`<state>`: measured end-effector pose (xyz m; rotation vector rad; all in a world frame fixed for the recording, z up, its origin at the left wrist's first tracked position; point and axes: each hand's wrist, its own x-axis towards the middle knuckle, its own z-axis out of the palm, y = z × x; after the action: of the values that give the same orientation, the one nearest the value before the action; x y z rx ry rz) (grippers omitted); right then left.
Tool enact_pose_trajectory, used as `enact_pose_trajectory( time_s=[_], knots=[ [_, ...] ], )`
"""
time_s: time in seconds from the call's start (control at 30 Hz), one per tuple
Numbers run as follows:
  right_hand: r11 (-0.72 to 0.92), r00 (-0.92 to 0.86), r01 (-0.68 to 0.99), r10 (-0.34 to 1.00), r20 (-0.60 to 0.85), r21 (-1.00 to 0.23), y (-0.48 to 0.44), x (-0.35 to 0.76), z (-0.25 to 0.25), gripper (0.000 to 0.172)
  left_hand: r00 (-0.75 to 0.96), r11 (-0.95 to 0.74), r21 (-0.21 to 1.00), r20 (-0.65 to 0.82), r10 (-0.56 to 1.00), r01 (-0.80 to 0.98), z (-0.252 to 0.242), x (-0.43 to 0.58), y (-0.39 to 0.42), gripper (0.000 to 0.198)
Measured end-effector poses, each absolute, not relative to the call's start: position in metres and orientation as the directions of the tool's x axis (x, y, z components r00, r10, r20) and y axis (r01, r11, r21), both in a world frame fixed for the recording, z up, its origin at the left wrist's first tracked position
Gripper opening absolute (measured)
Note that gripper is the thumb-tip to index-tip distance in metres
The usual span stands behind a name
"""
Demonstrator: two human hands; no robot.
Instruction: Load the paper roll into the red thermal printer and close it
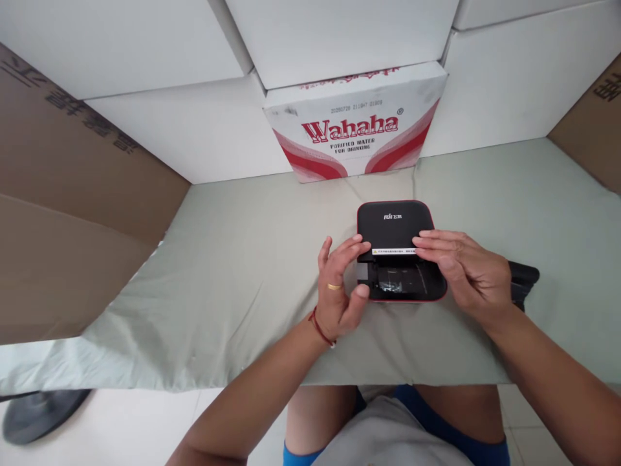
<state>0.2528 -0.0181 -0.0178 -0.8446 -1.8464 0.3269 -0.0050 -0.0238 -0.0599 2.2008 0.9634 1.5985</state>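
Observation:
A flat black square device (395, 233) with rounded corners and a thin red edge lies on the green cloth in front of me. It has white lettering, a white warning strip and a recess with a shiny clear window (402, 278) in its near half. My left hand (341, 281) grips its left side, fingers on the top and thumb at the near corner. With straight fingers and the thumb set against it, my right hand (466, 272) holds the right side. Behind my right wrist, a black object (524, 279) is partly hidden.
A Wahaha water carton (356, 136) leans against white boxes (169, 142) at the back. Brown cardboard boxes stand at the left (87, 207) and right (592, 123). The cloth-covered table (233, 278) ends just before my lap. A round black base (46, 414) is on the floor.

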Motion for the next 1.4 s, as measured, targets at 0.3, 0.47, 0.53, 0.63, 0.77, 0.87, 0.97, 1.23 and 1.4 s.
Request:
enact_pose_trajectory(
  time_s=[0.3, 0.47, 0.53, 0.63, 0.77, 0.87, 0.97, 1.23, 1.4],
  knots=[
    [0.63, -0.187, 0.489, 0.752, 0.632, -0.604, -0.026, 0.247, -0.01, 0.033, 0.1, -0.688, 0.672, 0.691, 0.716, 0.274, -0.055, -0.007, -0.017, 0.033],
    [0.699, -0.26, 0.488, 0.688, 0.678, -0.523, -0.031, 0.247, -0.013, 0.028, 0.02, -0.603, 0.795, 0.603, 0.797, 0.072, -0.061, -0.006, -0.005, 0.025],
    [0.756, -0.313, 0.493, 0.617, 0.722, -0.431, -0.036, 0.247, -0.014, 0.025, 0.005, -0.538, 0.842, 0.539, 0.842, -0.027, -0.063, -0.006, -0.001, 0.029],
    [0.79, -0.349, 0.528, 0.535, 0.769, -0.31, -0.042, 0.245, -0.016, 0.022, 0.033, -0.503, 0.858, 0.509, 0.86, -0.106, -0.068, -0.008, 0.005, 0.042],
    [0.784, -0.331, 0.569, 0.496, 0.803, -0.251, -0.046, 0.244, -0.017, 0.023, 0.105, -0.398, 0.908, 0.411, 0.905, -0.129, -0.076, -0.016, 0.013, 0.078],
    [0.785, -0.338, 0.571, 0.492, 0.802, -0.241, -0.047, 0.245, -0.017, 0.025, 0.192, -0.295, 0.951, 0.307, 0.932, -0.093, -0.081, -0.02, 0.017, 0.097],
    [0.797, -0.347, 0.555, 0.484, 0.803, -0.24, -0.047, 0.246, -0.018, 0.028, 0.257, -0.254, 0.962, 0.272, 0.927, -0.101, -0.083, -0.021, 0.017, 0.1],
    [0.846, -0.381, 0.487, 0.43, 0.818, -0.218, -0.046, 0.246, -0.014, 0.023, 0.279, -0.237, 0.954, 0.281, 0.918, -0.182, -0.093, -0.017, 0.018, 0.106],
    [0.793, -0.463, 0.474, 0.595, 0.657, -0.384, -0.032, 0.248, 0.024, 0.02, 0.318, -0.23, 0.942, 0.302, 0.899, -0.243, -0.1, -0.015, 0.02, 0.094]
  ],
)
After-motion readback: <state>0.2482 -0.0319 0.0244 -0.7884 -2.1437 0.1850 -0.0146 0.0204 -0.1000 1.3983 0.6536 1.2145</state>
